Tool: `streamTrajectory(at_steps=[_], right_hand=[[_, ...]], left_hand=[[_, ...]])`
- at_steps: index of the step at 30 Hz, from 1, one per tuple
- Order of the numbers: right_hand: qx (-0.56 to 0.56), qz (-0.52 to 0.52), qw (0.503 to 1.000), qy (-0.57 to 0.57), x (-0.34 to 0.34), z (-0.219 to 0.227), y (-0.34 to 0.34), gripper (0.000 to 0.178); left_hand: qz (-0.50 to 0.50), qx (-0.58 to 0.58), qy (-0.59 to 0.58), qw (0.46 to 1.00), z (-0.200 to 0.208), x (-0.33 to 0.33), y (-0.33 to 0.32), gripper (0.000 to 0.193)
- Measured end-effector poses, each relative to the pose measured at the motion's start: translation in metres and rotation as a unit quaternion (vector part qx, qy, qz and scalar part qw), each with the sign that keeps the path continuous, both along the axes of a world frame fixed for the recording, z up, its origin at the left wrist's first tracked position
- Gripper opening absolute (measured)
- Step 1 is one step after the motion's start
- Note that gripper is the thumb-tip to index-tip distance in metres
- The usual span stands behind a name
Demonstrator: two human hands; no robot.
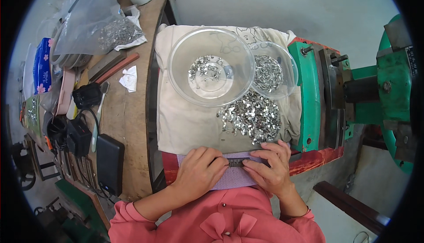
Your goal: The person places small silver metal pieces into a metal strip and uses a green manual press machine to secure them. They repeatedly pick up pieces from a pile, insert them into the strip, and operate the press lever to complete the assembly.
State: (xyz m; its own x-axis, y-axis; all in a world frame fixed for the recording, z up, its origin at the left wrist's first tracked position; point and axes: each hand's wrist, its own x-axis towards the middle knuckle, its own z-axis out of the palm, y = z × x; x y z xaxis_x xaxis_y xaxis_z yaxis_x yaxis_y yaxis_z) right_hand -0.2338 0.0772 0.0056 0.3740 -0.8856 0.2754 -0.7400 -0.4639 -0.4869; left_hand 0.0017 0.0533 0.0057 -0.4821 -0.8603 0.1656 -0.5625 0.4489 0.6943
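Note:
A short dark metal bar (236, 162) with a row of small grooves or parts along it lies level over a purple woven cloth (234, 181). My left hand (199, 168) has its fingers closed on the bar's left end. At the right end, the thumb and fingers of my right hand (270, 165) pinch it. My fingers hide both ends of the bar. Just beyond my right hand is a loose heap of small shiny metal pieces (254, 117). It rests on a pale cloth (190, 130).
Behind the heap stand a large clear bowl (176, 81) and a smaller clear dish (289, 77), both with small metal parts inside. Green machinery (310, 110) borders the right. On the wooden table (132, 128) at left lie a black power bank (110, 164), cables, a brush and a plastic bag (90, 22).

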Motion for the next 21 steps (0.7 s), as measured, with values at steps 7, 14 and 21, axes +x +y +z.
streamTrajectory(at_steps=[7, 14, 21], right_hand=[[-0.004, 0.0, 1.0, -0.001, -0.003, -0.004, 0.002, 0.028], [0.002, -0.006, 1.0, -0.01, -0.006, -0.005, 0.003, 0.028], [0.0, -0.002, 1.0, -0.017, -0.002, -0.006, 0.001, 0.026]], left_hand=[[-0.001, 0.012, -0.022, 1.0, 0.0, -0.004, 0.0, 0.02], [0.027, 0.046, -0.005, 0.999, 0.008, 0.009, 0.007, 0.026], [0.006, 0.001, -0.028, 1.0, 0.003, 0.021, 0.019, 0.032]])
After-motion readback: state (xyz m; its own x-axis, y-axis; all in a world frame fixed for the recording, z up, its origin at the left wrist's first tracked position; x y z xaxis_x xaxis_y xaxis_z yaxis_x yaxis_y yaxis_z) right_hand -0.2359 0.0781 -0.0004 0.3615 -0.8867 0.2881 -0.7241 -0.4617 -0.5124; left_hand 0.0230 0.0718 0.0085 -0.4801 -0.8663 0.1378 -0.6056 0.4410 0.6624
